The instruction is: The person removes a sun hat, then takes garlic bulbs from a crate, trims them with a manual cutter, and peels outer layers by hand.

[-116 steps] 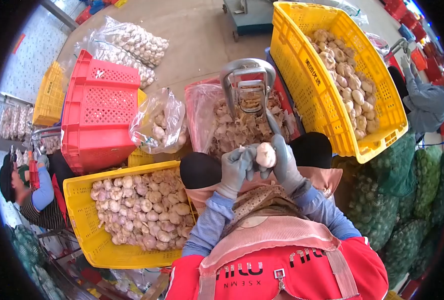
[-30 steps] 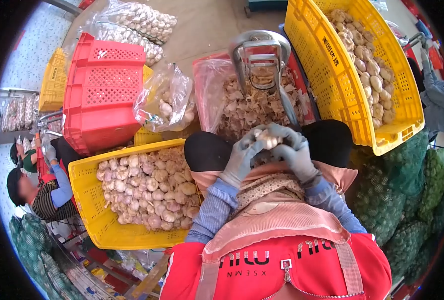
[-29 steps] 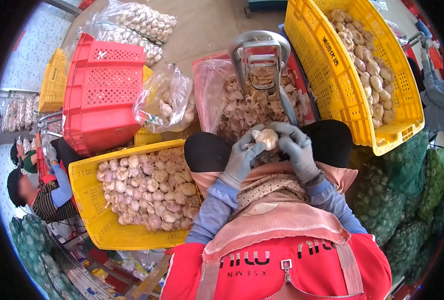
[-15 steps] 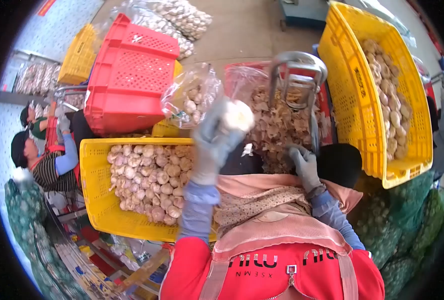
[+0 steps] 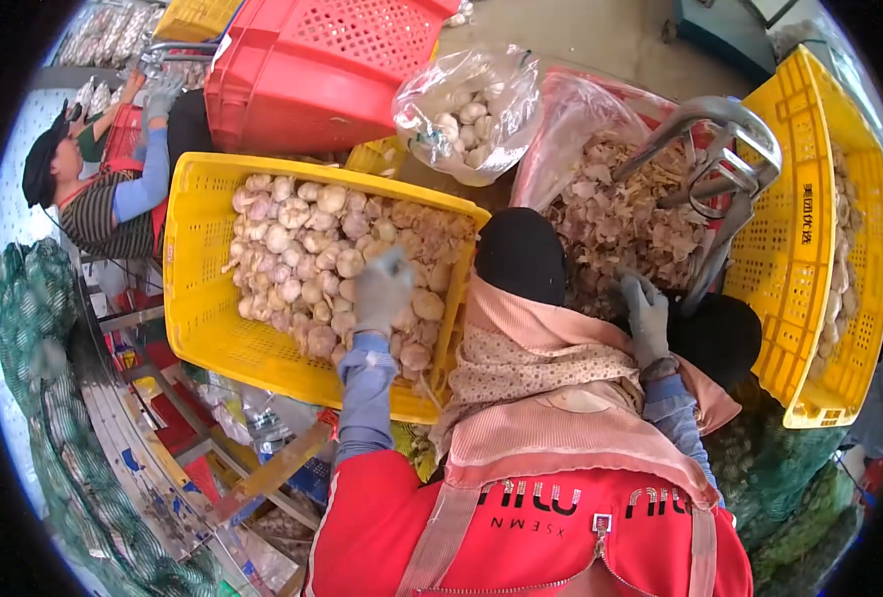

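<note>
Head view: garlic bulbs point(image 5: 287, 239) are heaped in the yellow crate point(image 5: 199, 303) beneath the left hand point(image 5: 383, 291).
Likely light, firm; best held around the sides. Grip cannot be told for that or the right hand point(image 5: 647, 316).

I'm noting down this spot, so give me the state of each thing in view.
Left hand, gloved, blurred, over the garlic; grip unclear
Right hand, gloved, at the skins' near edge; grip unclear
Garlic, whole bulbs, loose
Skins, loose, heaped
Left yellow crate, open-topped, holding garlic
Right yellow crate, open-topped, bulbs inside
Red crate, inside hidden
Bag, clear, bulbs inside
Green sacks, filled
</note>
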Tool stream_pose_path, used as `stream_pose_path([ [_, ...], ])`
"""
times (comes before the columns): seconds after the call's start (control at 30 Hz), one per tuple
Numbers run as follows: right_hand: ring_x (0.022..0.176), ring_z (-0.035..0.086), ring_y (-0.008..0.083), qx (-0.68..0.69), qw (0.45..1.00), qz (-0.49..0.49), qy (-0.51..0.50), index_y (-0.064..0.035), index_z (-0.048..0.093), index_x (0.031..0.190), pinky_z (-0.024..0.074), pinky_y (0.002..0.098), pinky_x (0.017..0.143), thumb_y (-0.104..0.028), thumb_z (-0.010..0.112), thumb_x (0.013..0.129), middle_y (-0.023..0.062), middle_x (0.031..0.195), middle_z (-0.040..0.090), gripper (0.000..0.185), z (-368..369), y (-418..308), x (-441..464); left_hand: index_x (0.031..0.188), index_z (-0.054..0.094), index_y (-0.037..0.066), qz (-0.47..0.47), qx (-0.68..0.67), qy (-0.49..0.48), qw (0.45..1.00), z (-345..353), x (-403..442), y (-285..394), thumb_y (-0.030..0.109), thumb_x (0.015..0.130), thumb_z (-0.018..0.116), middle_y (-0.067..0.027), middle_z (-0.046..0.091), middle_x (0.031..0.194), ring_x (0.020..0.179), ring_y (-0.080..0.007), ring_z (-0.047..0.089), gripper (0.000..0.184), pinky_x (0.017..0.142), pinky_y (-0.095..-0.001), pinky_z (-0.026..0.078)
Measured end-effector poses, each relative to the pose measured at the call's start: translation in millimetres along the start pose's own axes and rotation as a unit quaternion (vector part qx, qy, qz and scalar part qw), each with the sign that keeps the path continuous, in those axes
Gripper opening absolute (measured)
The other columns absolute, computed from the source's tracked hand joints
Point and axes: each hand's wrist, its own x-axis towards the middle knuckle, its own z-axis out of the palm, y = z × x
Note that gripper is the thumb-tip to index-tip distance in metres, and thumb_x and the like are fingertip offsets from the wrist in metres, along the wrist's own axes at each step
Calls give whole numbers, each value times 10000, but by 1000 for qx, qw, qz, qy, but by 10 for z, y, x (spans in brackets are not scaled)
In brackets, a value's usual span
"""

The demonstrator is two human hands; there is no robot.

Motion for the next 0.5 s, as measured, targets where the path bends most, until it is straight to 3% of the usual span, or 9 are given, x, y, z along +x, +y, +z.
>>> stream_pose_path([
  [0.03,1014,724,192,-2,1000,2,1,28,676,1307,573,315,873,-275,596,1064,112,1141,749,397,-2,24,-4,1319,689,118,-8,103,-94,990,102,-74,-59,333,907,699,-216,750,1117,1048,-313,737,465,914,-440,564],
  [0.07,1010,720,186,-7,1000,-1,-9,32,678,1304,570,312,873,-267,595,1062,111,1141,747,394,3,31,-11,1319,689,118,-7,102,-96,990,141,-101,-6,333,907,699,-216,750,1117,1048,-313,737,465,914,-440,564],
  [0.13,1006,716,181,-11,1000,-3,-11,36,679,1300,567,309,872,-258,594,1060,109,1141,745,390,-10,89,-23,1386,639,138,-73,206,-185,958,165,-139,159,478,887,666,-200,743,1136,1043,-386,719,604,883,-503,550],
  [0.27,979,699,161,-23,1000,4,5,46,681,1293,560,303,871,-256,603,1055,98,1137,739,393,-67,104,-78,1397,627,167,-64,273,-215,935,204,-375,153,491,882,669,-166,718,1172,1089,-371,684,610,904,-487,514],
  [0.33,974,693,155,9,999,30,13,48,687,1283,557,300,874,-252,601,1055,93,1135,738,387,-73,128,-135,1358,653,191,97,301,-130,940,293,-513,-53,466,856,686,-131,688,1188,1179,-347,613,573,980,-484,449],
  [0.43,988,687,141,-91,995,-31,-4,56,712,1224,542,290,867,-208,603,1039,86,1091,752,341,-34,133,-90,1329,663,172,157,275,-142,938,298,-528,-123,426,813,710,-110,672,1207,1264,-308,542,577,1057,-473,380],
  [0.5,984,688,140,-116,992,-40,-22,56,710,1227,541,290,865,-205,607,1034,90,1084,755,340,53,-62,-185,1321,660,143,196,276,-133,932,244,-545,-209,394,796,712,-116,678,1197,1233,-330,563,585,1044,-487,399],
])
